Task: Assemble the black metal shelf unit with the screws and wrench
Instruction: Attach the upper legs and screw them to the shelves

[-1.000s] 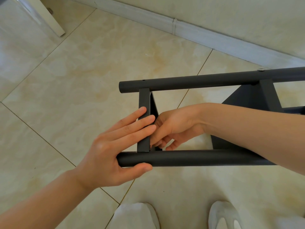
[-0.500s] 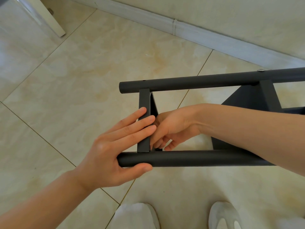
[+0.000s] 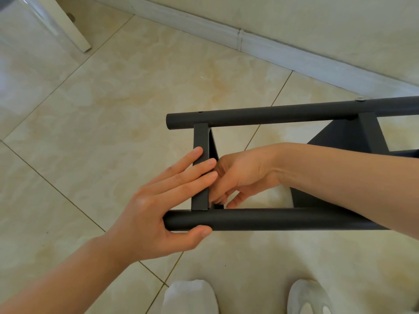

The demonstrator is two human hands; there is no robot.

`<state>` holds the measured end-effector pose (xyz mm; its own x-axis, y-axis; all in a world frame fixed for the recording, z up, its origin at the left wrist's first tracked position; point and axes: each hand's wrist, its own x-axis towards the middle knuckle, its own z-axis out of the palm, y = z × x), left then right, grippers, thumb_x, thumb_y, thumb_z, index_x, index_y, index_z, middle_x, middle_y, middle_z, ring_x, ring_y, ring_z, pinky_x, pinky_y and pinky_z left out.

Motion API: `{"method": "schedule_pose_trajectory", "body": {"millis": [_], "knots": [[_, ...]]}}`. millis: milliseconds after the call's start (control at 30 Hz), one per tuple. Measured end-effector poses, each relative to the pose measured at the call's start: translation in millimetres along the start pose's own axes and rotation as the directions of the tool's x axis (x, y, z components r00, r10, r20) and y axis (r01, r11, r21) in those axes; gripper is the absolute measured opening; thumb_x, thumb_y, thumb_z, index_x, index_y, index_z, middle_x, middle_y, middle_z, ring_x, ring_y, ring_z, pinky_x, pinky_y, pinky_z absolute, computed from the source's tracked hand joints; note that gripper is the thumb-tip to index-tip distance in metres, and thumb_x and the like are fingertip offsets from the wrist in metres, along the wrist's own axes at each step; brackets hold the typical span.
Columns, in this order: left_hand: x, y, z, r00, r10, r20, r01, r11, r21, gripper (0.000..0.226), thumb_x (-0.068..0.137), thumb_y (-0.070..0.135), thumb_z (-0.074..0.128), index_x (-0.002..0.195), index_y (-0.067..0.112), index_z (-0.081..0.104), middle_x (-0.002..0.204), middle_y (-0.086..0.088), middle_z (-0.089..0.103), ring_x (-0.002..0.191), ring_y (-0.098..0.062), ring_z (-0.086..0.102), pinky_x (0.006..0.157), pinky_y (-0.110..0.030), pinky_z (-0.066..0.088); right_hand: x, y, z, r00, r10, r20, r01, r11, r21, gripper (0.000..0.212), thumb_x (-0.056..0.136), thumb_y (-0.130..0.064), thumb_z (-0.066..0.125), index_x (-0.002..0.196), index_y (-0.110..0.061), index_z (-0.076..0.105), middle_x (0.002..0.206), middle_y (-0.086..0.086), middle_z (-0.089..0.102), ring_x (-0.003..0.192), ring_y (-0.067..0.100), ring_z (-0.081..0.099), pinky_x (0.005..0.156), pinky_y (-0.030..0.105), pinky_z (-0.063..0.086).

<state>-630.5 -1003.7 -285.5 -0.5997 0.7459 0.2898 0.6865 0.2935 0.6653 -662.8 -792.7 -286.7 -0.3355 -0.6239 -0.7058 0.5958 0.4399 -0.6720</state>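
Note:
The black metal shelf unit lies on its side on the floor tiles. Its far tube and near tube run left to right, joined at the left end by a flat shelf edge. My left hand lays straight fingers across that edge while its thumb hooks under the end of the near tube. My right hand reaches inside the frame, its fingers curled down at the joint of shelf edge and near tube. What they pinch is hidden. A screw head sits on the far tube. No wrench is in view.
A second shelf panel stands further right inside the frame. A white skirting board runs along the wall behind. A white furniture leg is at the top left. Two feet in white are below the near tube.
The right hand's fingers have shifted slightly at the joint. The left hand and the frame have stayed put.

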Motion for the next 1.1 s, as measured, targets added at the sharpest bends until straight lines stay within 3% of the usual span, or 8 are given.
{"method": "schedule_pose_trajectory", "body": {"millis": [233,433,533,667,833,900,967,1100], "knots": [[-3.3,1.0,-1.1,1.0,-0.025,-0.003,0.025,1.0,0.004,0.064,0.084,0.034,0.072,0.137,0.005,0.053,0.15,-0.007,0.049,0.15,-0.028,0.033,0.119,-0.038,0.034,-8.1,-2.0,6.6,0.997,-0.024,-0.078,0.023,1.0,-0.021,0.009,0.09,-0.014,0.067,0.096,-0.01,0.071,0.083,0.005,0.06,0.083,0.017,0.054,0.085,0.032,0.052],[-8.7,16.3,5.8,0.958,-0.249,-0.143,0.235,0.966,-0.105,0.069,0.08,0.034,0.074,0.142,0.015,0.053,0.159,0.004,0.041,0.146,-0.01,0.038,0.115,-0.022,0.035,-48.5,7.3,11.8,0.988,-0.127,-0.085,0.115,0.984,-0.136,0.024,0.098,-0.033,0.055,0.096,-0.025,0.077,0.095,0.001,0.074,0.086,0.009,0.068,0.081,0.024,0.057],[-11.8,28.8,18.4,0.854,-0.475,-0.213,0.35,0.827,-0.44,0.082,0.073,0.036,0.077,0.148,0.035,0.046,0.15,0.02,0.05,0.139,-0.005,0.046,0.108,-0.025,0.044,-72.8,7.4,13.8,0.962,-0.163,-0.218,0.093,0.95,-0.298,0.032,0.099,-0.044,0.049,0.097,-0.029,0.077,0.091,-0.009,0.074,0.08,0.006,0.068,0.076,0.021,0.05],[-11.5,40.9,42.3,0.663,-0.727,-0.18,0.366,0.524,-0.769,0.084,0.064,0.042,0.082,0.139,0.05,0.046,0.137,0.017,0.062,0.125,-0.003,0.059,0.088,-0.014,0.053,-92.3,4.4,25.1,0.916,-0.24,-0.322,0.079,0.894,-0.441,0.025,0.098,-0.04,0.053,0.102,-0.031,0.075,0.085,-0.012,0.074,0.079,-0.004,0.065,0.078,0.021,0.043],[-10.5,43.4,68.7,0.573,-0.819,0.023,0.457,0.295,-0.839,0.08,0.068,0.073,0.063,0.141,0.041,0.051,0.129,0.023,0.066,0.126,0.006,0.055,0.116,-0.034,0.028,-107.5,8.1,46.6,0.814,-0.295,-0.5,-0.081,0.796,-0.6,0.023,0.097,-0.033,0.056,0.116,-0.031,0.069,0.101,-0.013,0.071,0.093,0.004,0.066,0.09,0.029,0.054],[-5.6,43.8,73.5,0.505,-0.862,0.055,0.489,0.233,-0.84,0.059,0.075,0.073,0.057,0.13,0.051,0.051,0.123,0.032,0.064,0.125,0.01,0.05,0.112,-0.03,0.021,-118.5,15.9,51.7,0.774,-0.304,-0.555,-0.176,0.739,-0.651,0.025,0.098,-0.032,0.054,0.12,-0.03,0.066,0.106,-0.011,0.068,0.096,0.007,0.063,0.091,0.03,0.054],[2.0,42.8,71.2,0.455,-0.887,0.079,0.522,0.194,-0.83,0.034,0.085,0.066,0.053,0.118,0.062,0.049,0.129,0.029,0.058,0.123,0.005,0.047,0.104,-0.028,0.021,-131.3,27.3,54.2,0.726,-0.317,-0.61,-0.253,0.702,-0.666,0.025,0.099,-0.033,0.053,0.121,-0.031,0.063,0.105,-0.012,0.065,0.094,0.005,0.061,0.087,0.026,0.052],[8.2,42.8,55.8,0.49,-0.867,0.091,0.563,0.235,-0.792,0.03,0.086,0.07,0.045,0.108,0.088,0.039,0.123,0.037,0.052,0.111,0.008,0.046,0.1,-0.029,0.027,-147.3,49.3,57.4,0.658,-0.31,-0.686,-0.345,0.686,-0.641,0.034,0.1,-0.024,0.051,0.132,-0.037,0.052,0.105,-0.02,0.055,0.093,0.0,0.052,0.082,0.019,0.04]]}}
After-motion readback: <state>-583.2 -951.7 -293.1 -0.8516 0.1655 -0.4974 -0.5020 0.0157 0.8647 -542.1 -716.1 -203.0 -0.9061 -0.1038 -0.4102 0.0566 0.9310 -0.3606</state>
